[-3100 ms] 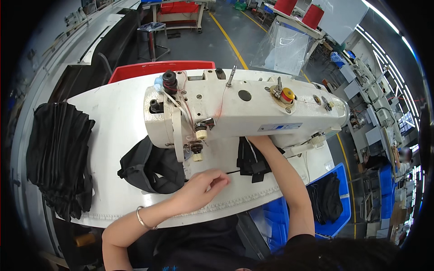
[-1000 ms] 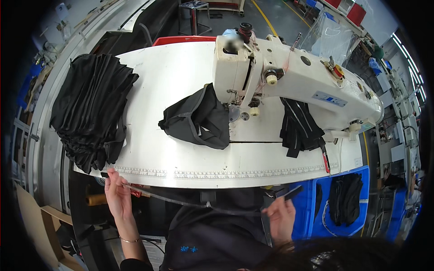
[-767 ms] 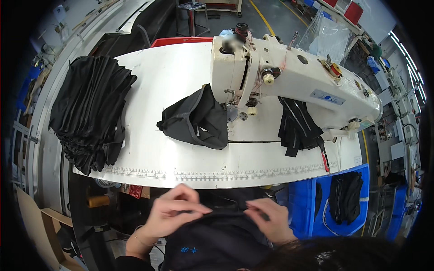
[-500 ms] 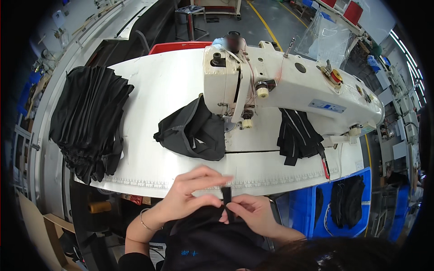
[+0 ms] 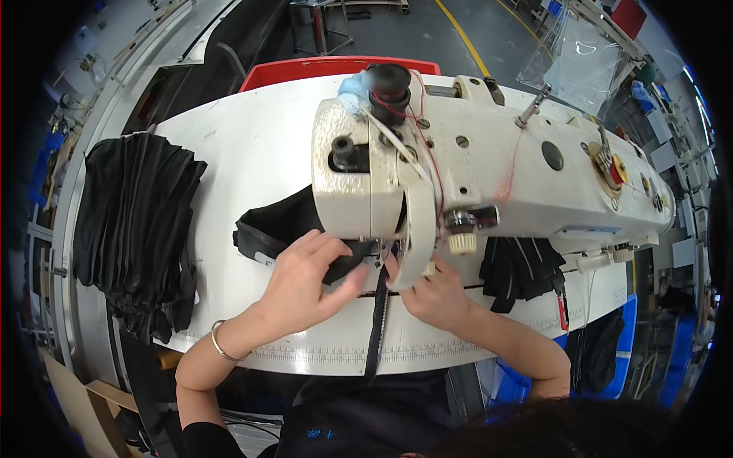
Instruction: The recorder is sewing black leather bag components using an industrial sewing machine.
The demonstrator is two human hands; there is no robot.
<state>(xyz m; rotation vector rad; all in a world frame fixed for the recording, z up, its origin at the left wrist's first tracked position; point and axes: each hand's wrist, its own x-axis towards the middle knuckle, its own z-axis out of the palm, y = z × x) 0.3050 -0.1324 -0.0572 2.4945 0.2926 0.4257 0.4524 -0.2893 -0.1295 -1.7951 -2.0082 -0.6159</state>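
A black zipper strip (image 5: 375, 332) hangs from under the sewing machine's needle area (image 5: 384, 248) over the table's front edge. My right hand (image 5: 437, 299) is closed on its upper end beside the presser foot; a pale curved machine part partly hides those fingertips. Left of the needle, my left hand (image 5: 305, 278) rests on a folded black fabric piece (image 5: 275, 217) with a small white label. Its thumb stretches toward the zipper, apart from the fingers. The white sewing machine head (image 5: 359, 198) covers part of the fabric.
A tall stack of black fabric pieces (image 5: 134, 229) lies at the left. More zippers (image 5: 515, 263) lie under the machine arm at the right, beside red-handled snips (image 5: 563, 309). A red bin (image 5: 336, 69) stands behind the table, and blue bins (image 5: 628, 343) at the front right.
Both hands have moved forward from the table's front edge to the needle. The black strip, held folded near my body before, now lies lengthwise at the needle. The head view has shifted closer.
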